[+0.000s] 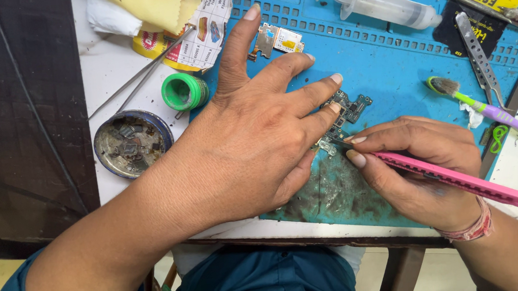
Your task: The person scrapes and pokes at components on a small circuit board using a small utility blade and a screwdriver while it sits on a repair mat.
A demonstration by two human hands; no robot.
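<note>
My left hand (258, 133) lies flat on the blue work mat (388, 61), fingers spread, with two fingertips pressing down on a small dark circuit board (348, 106). My right hand (423, 163) grips a pink-handled tool (458, 178) like a pen, its dark tip touching the board's lower end near my left fingertips. A second small board piece with gold and silver parts (275, 39) sits on the mat between my left thumb and index finger.
A clear syringe (383, 3), metal tweezers (480, 54) and a green-purple toothbrush (490, 109) lie on the mat's right side. A round tin of scrap parts (131, 143), a small green pot (184, 91), thin metal probes and a yellow cloth sit to the left.
</note>
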